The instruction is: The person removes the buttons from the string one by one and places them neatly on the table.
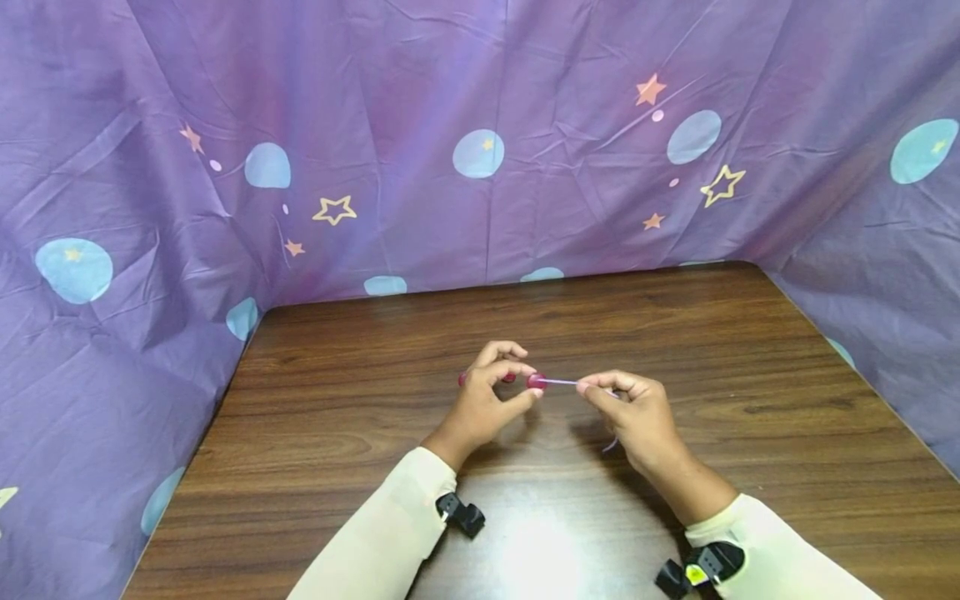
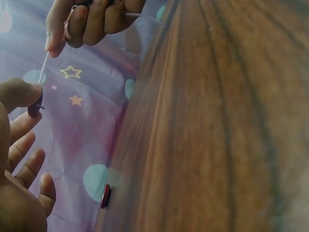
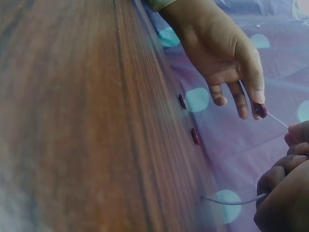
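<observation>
My left hand (image 1: 480, 406) pinches a small round red button (image 1: 536, 381) between thumb and index finger, with its other fingers spread. From the button a thin pale purple string (image 1: 558, 382) runs taut to my right hand (image 1: 639, 414), whose thumb and index finger pinch it. Below the right hand hangs the string's loose tail, also seen in the right wrist view as a pale cord (image 3: 234, 200). The left wrist view shows a short dark stub poking out of the button's near side (image 2: 35, 107). Both hands are above the table.
Two more red buttons (image 3: 182, 101) (image 3: 195, 136) lie on the brown wooden table (image 1: 337, 500), partly hidden behind the left hand in the head view. A purple cloth (image 1: 420, 100) with stars and blue circles hangs around the table's back and sides.
</observation>
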`<state>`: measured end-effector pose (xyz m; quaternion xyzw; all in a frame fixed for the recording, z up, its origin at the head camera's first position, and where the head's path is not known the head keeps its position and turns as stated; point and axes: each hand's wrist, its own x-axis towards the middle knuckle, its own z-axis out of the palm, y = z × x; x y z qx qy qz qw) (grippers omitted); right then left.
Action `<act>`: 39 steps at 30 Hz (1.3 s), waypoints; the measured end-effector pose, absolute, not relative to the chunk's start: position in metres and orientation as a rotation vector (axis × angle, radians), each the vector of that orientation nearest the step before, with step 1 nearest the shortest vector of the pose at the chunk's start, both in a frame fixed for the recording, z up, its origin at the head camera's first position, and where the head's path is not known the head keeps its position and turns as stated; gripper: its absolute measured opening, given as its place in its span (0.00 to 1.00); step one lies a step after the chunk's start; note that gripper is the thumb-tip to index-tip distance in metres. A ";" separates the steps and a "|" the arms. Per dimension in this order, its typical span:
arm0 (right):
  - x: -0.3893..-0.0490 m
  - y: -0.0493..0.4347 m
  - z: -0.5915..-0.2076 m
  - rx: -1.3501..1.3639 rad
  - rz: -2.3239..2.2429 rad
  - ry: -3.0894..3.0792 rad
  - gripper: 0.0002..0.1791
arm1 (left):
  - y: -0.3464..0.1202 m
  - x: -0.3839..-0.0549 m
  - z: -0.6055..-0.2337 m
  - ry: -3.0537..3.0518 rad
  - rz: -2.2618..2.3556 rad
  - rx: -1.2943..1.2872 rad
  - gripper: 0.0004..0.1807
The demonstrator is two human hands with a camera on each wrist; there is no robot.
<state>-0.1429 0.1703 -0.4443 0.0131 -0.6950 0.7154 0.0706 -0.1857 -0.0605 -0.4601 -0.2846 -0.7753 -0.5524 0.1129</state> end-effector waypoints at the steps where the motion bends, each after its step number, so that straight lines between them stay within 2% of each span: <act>1: -0.143 0.171 -0.444 0.030 2.160 -2.079 0.07 | -0.061 -0.186 -0.460 -2.275 -1.617 -0.828 0.12; 5: -0.144 0.171 -0.444 0.006 2.191 -2.031 0.12 | -0.061 -0.186 -0.459 -2.294 -1.610 -0.789 0.12; 16: -0.146 0.170 -0.443 -0.041 2.212 -1.942 0.16 | -0.061 -0.185 -0.457 -2.324 -1.653 -0.699 0.10; 24: -0.146 0.170 -0.444 -0.058 2.220 -1.925 0.13 | -0.060 -0.186 -0.458 -2.396 -1.620 -0.671 0.10; 39: -0.145 0.168 -0.441 -0.088 2.275 -1.945 0.18 | -0.054 -0.198 -0.466 -2.469 -1.631 -0.645 0.13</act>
